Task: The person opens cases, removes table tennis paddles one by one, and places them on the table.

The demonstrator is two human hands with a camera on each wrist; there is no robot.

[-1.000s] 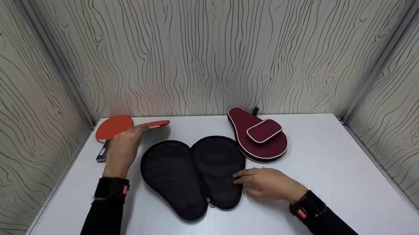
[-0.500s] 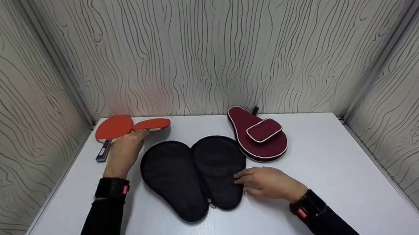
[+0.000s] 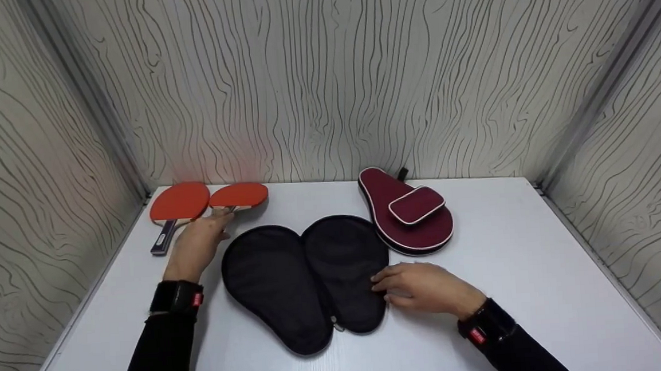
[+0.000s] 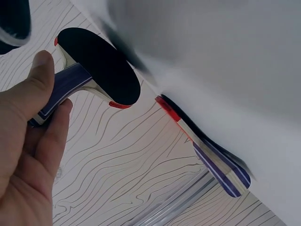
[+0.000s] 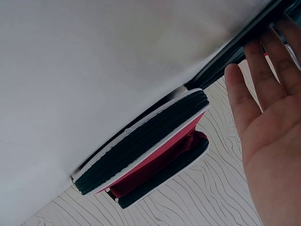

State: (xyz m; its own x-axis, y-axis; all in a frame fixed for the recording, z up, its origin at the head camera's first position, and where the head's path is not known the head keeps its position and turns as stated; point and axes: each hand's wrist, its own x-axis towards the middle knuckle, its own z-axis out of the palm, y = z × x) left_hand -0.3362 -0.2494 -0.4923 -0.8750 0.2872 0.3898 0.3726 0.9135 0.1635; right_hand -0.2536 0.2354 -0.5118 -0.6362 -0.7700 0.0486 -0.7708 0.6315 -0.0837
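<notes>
My left hand (image 3: 199,239) grips the handle of a table tennis paddle (image 3: 239,195) beyond the open case, its red face showing in the head view. In the left wrist view the thumb and fingers hold the blue handle, with the black face (image 4: 101,63) of the blade in sight. A second red paddle (image 3: 179,201) lies at the back left, its dark handle toward me. Spread out in the middle is a black paddle case (image 3: 276,280), unzipped into two halves. My right hand (image 3: 425,287) rests its extended fingers on the right half's edge.
A maroon paddle case (image 3: 414,235) with white piping and a small pocket (image 3: 416,206) lies behind the right hand, close against the black case. Patterned panels (image 3: 313,83) enclose the white table (image 3: 511,237) at the back and both sides.
The paddle in my left hand has tilted, so more of its red face shows, and the hand has lowered slightly. The black case has shifted a little toward me; my right hand stays on it.
</notes>
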